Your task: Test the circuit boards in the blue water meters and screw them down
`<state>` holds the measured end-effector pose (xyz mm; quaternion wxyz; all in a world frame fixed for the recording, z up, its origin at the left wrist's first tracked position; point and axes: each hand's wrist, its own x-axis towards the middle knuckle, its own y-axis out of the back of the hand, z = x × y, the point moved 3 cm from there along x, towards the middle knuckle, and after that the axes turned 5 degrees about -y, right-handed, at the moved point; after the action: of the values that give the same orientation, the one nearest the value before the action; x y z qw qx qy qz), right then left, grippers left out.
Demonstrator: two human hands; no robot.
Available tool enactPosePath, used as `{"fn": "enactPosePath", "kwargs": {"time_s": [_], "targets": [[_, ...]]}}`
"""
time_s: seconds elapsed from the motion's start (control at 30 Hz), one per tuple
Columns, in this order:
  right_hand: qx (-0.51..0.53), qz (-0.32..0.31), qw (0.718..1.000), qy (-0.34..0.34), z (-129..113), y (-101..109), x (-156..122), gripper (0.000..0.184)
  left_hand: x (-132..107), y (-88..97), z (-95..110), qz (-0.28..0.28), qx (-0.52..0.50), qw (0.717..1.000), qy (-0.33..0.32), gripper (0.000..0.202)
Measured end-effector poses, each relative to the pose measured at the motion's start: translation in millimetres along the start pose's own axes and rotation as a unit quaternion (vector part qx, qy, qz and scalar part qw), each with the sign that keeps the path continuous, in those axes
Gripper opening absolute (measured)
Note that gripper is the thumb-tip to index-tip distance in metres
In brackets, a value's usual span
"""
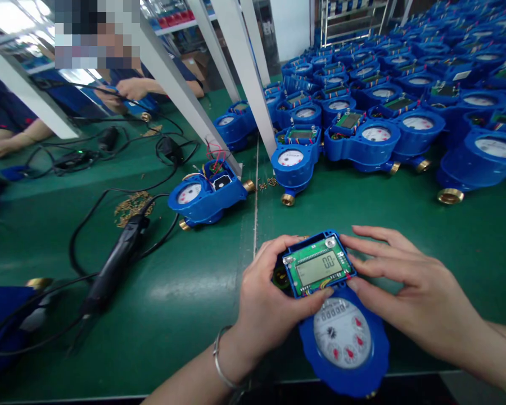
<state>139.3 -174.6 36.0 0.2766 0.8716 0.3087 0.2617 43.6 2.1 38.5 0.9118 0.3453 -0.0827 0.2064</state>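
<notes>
A blue water meter (341, 349) lies at the near edge of the green surface (202, 292), directly in front of the person, its round dial facing up. A display module (318, 264), a green circuit board with an LCD in a blue frame, sits at the meter's far end, held between both hands. The left grip (265, 298), with a bracelet (220, 357) at its wrist, is narrow, its fingers wrapped around the frame's left side and its thumb along the lower edge. The right grip (405, 287) is similarly narrow, with spread fingers against the right edge and the thumb near the lower corner. This view does not show whether the module is seated on the meter body. The hold looks sound: contact is mostly on the frame, leaving the screen and most of the board uncovered, a careful way to handle such a part. To the left lie a black electric screwdriver (113, 270) and a scatter of small brass parts (132, 208). An opened blue meter (208, 194) sits beyond them, with rows of blue meters (375, 135) further off. A co-worker's hand (130, 88) shows at upper left.
</notes>
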Motion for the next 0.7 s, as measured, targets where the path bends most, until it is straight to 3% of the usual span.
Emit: {"fn": "enactPosePath", "kwargs": {"time_s": [0.17,0.37,0.6,0.7], "targets": [[0.006,-0.032,0.999,-0.005,6.0,2.3,3.6,0.014,1.2,-0.5,1.8,0.007,-0.02,1.0,0.008,0.058],[-0.077,-0.005,0.997,0.032,2.5,5.5,0.6,0.015,0.8,-2.3,2.4,0.003,-0.04,0.999,0.031,0.057],[0.028,0.026,0.995,-0.095,16.3,-6.5,-14.5,0.027,1.4,-6.9,5.6,-0.008,-0.049,0.996,0.067,0.059],[0.077,0.047,0.989,-0.118,16.6,-14.6,-22.0,0.039,1.8,-5.9,5.7,-0.011,-0.047,0.996,0.079,0.058]]}}
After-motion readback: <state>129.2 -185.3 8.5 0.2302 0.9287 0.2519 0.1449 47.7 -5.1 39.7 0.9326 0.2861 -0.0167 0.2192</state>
